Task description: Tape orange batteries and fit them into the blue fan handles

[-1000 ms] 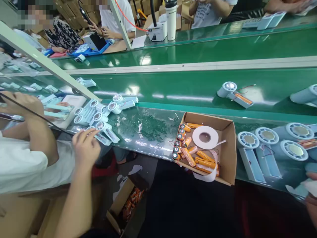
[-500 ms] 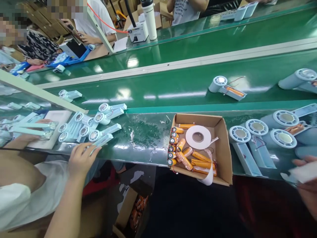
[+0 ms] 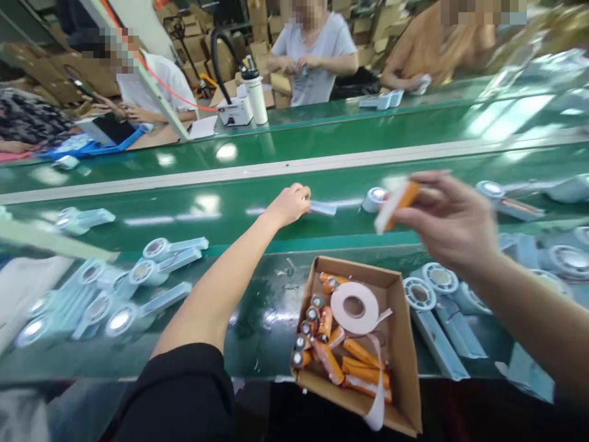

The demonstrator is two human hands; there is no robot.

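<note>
My left hand [image 3: 292, 205] reaches out over the green belt, its fingers closed round the head end of a light blue handheld fan body [image 3: 323, 208]. The fan's handle sticks out to the right of the fingers; its head is hidden by them. My right hand [image 3: 453, 221] is raised above the belt, pinching an orange battery [image 3: 405, 195] between thumb and fingers. A white strip [image 3: 389, 209], blurred, lies along the battery's left side. Behind the battery, another fan body [image 3: 375, 197] rests on the belt, partly covered.
An open cardboard box [image 3: 409, 368] holds orange batteries [image 3: 329, 362] and a white tape roll [image 3: 338, 304]. Fan bodies cluster left [image 3: 122, 319] and right [image 3: 439, 279] of it. Across the belts sit co-workers [image 3: 317, 55], near a white bottle [image 3: 256, 98].
My right hand has moved from the far right edge to above the belt, with the battery now showing. My left hand is now on a fan body. The view has shifted.
</note>
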